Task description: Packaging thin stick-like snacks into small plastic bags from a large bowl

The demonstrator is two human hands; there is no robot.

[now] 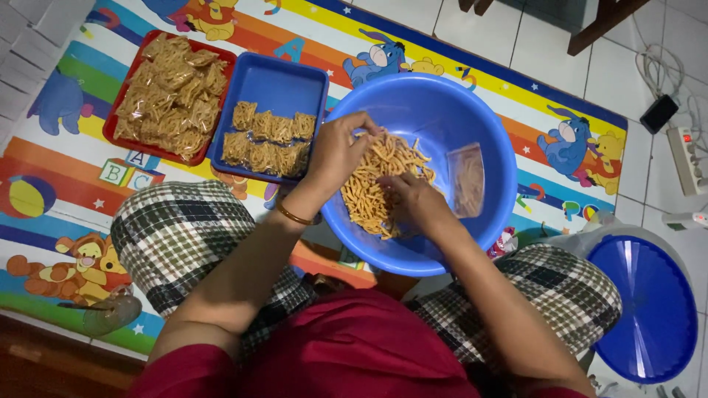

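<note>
at the far left a red rectangular plastic tray (122, 110) sits on the colourful cartoon-printed floor mat (59, 169), heaped with small clear packets of golden fried snack sticks (171, 92). just beside it, touching along one edge, a blue rectangular plastic tray (284, 85) holds two short rows of the same packets (265, 140), with its far half bare.

the left hand (335, 151), a thin gold bangle (293, 216) at the wrist, reaches over the rim of the large round blue plastic basin (450, 110). its fingers are curled in and pinched together around a small bunch of the loose fried snack sticks (372, 184), lifted just above the pile. the right hand (414, 200) lies low in the basin, palm down on the pile, fingers partly bent; whether it has hold of anything i cannot tell, since its fingertips are buried among the sticks.

the loose sticks are thin, short and pale orange, piled on the near-left side of the basin floor. further right in the basin a small clear plastic bag (467, 179) with some sticks inside leans against the wall; it is blurred.

the basin rests between the person's knees, which are covered in black-and-white checked cloth (177, 236). at the far right a round blue plastic lid (649, 302) on a pale container is cut off by the frame edge.
</note>
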